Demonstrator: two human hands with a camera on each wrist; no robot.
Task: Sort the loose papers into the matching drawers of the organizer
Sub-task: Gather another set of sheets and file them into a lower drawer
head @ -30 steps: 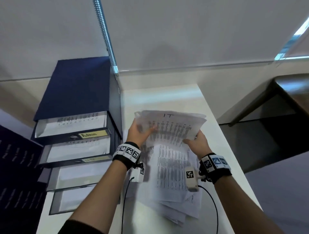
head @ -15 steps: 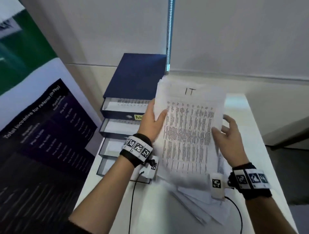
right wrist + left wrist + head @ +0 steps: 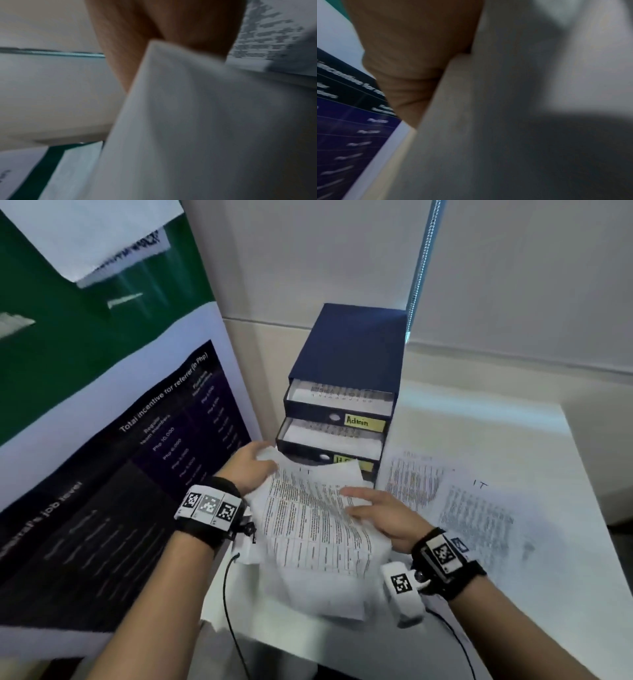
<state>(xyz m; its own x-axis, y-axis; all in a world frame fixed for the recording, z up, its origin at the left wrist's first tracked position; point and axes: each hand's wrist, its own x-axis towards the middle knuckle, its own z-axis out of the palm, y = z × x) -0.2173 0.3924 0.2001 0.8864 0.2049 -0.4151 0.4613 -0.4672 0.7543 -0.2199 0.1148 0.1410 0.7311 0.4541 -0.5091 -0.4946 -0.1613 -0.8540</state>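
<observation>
Left hand (image 3: pixel 251 465) grips left edge of a printed paper stack (image 3: pixel 315 529), fingers curled over its top corner. Right hand (image 3: pixel 383 517) lies flat on the stack, fingers straight. Stack sits in front of the blue drawer organizer (image 3: pixel 349 364), covering its lower drawers. Top drawer (image 3: pixel 339 398) labelled "Admin" is open, papers inside. Loose papers (image 3: pixel 462 501) marked "IT" lie right on white table (image 3: pixel 496 426). Poster (image 3: pixel 120 460) on left.
</observation>
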